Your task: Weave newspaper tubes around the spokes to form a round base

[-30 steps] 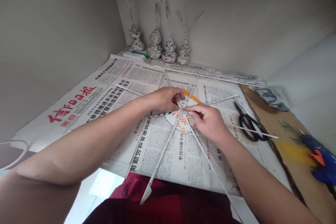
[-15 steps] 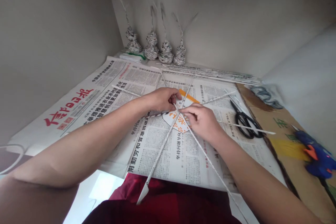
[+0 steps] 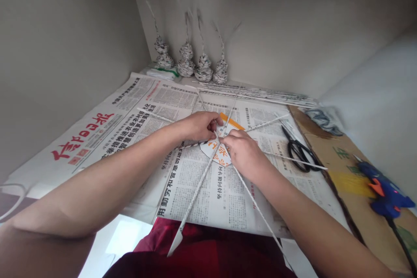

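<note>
Several rolled newspaper sticks (image 3: pixel 197 182) cross like spokes over a white card piece with orange writing (image 3: pixel 224 153), which lies on spread newspaper. At the crossing, my left hand (image 3: pixel 208 125) is closed, thumb and fingers pinching the paper sticks near the centre. My right hand (image 3: pixel 243 150) is closed at the same crossing from the right, its thumb and index finger pressed on the sticks. Its other fingers are curled and partly hidden. One stick runs from under the right hand down to the front edge, and others stretch to the sides and the back.
Black scissors (image 3: pixel 301 152) lie to the right on the newspaper (image 3: pixel 127 139). Beyond them, a blue glue gun (image 3: pixel 386 186) rests on cardboard (image 3: pixel 345 200). At the back are a bundle of paper sticks (image 3: pixel 260 94) and several woven paper gourds (image 3: pixel 186 61).
My right hand has shifted slightly in toward the crossing and turned, with its fingers more curled. My left hand stays at the centre. The whole view has moved a little.
</note>
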The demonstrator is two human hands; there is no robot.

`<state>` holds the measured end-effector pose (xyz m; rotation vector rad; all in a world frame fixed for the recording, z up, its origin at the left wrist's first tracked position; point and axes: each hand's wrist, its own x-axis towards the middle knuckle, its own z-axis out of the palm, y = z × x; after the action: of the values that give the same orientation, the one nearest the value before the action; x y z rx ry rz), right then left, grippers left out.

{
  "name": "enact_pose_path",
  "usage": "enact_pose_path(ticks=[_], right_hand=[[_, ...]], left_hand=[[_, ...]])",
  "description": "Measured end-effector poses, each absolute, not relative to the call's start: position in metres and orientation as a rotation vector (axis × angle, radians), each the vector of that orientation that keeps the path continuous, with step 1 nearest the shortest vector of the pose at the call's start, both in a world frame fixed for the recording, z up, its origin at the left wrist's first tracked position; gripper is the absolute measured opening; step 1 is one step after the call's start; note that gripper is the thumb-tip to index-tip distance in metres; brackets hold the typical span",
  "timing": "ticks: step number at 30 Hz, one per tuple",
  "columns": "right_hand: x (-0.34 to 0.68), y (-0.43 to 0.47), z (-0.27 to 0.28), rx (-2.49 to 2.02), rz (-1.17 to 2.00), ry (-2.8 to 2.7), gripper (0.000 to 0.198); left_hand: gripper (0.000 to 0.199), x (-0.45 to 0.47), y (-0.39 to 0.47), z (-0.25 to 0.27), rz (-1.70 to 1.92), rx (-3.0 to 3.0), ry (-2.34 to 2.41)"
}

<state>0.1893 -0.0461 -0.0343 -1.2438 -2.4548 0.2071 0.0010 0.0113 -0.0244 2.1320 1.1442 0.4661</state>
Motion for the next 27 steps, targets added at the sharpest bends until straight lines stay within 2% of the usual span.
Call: enact_pose_path(ticks=[6,15,21,27], right_hand=[[0.199,-0.043,-0.04,-1.191,0.385,-2.211,0.038],[0.187,-0.049,-0.037,-1.285,0.014,-2.549,0.039],[0.204,-0.043,-0.031,-1.179,0.242,-2.256,0.04],[0.271,-0.023,-0.007,-1.526,-0.197,-1.857,0.026]], left_hand=[[0.044,0.001,0.011,-0.025,0.472,2.113,1.157],[0.042,0.0,0.01,-0.023,0.483,2.122,1.151],[0.041,0.0,0.011,-0.026,0.494,2.107,1.147],[0.037,0.0,0.011,-0.027,0.491,2.103,1.18]])
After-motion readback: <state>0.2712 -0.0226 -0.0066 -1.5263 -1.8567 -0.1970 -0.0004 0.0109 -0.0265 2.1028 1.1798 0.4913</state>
